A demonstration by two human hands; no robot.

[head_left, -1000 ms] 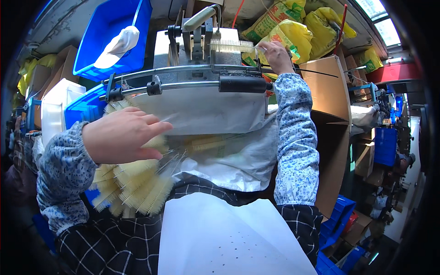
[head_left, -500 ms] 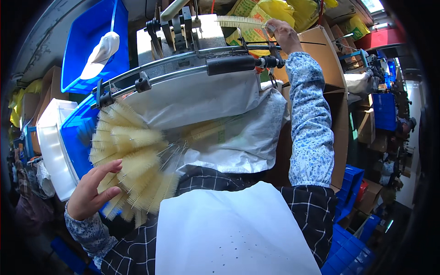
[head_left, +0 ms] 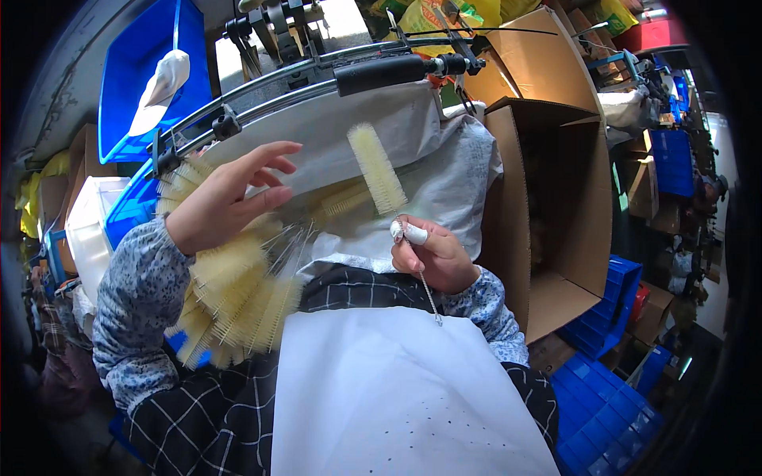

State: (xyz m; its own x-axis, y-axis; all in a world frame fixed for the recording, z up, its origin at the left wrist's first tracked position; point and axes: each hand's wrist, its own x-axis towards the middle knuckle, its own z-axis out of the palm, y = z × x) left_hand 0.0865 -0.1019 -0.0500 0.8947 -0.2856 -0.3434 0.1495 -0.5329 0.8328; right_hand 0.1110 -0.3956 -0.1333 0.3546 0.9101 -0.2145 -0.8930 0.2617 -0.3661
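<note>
Brush point(head_left: 376, 170) and right hand point(head_left: 441, 258) have come down — left hand point(head_left: 225, 195) has risen.

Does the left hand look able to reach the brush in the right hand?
Probably yes: the left hand looks empty, and nothing visible stands between it and the brush in the right hand.
</note>
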